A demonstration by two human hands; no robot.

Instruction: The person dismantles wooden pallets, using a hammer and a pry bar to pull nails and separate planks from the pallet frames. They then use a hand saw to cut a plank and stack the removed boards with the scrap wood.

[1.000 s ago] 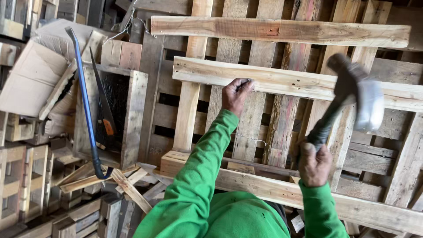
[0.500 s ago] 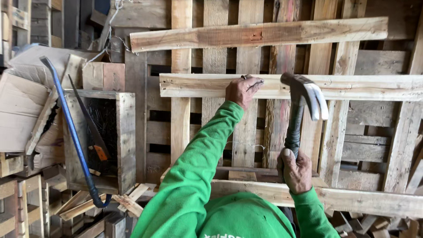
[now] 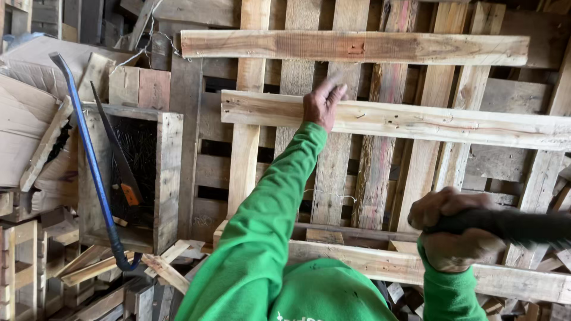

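At the far left a crumpled sheet of cardboard [image 3: 27, 128] leans among stacked scrap wood, and a blue pry bar [image 3: 89, 160] stands tilted against an open wooden box [image 3: 169, 178], its hooked end resting low by loose splintered offcuts [image 3: 163, 267]. A handsaw [image 3: 119, 160] with an orange patch on its handle leans inside that box. Right of the box stands a pallet [image 3: 253, 148] of upright slats, with 2 pale boards across it: an upper board [image 3: 357, 47] and a middle board [image 3: 416, 122]. The left hand [image 3: 321, 104], at the end of a green sleeve [image 3: 262, 220], reaches up to the middle board's upper edge, fingers blurred and loosely apart, so whether it grips anything I cannot tell. Lower and well to the right, the right hand [image 3: 455, 229] is clenched tight around a dark hammer handle [image 3: 511, 226], which runs off rightward, blurred, its head out of view, in front of a lower rail [image 3: 357, 258].
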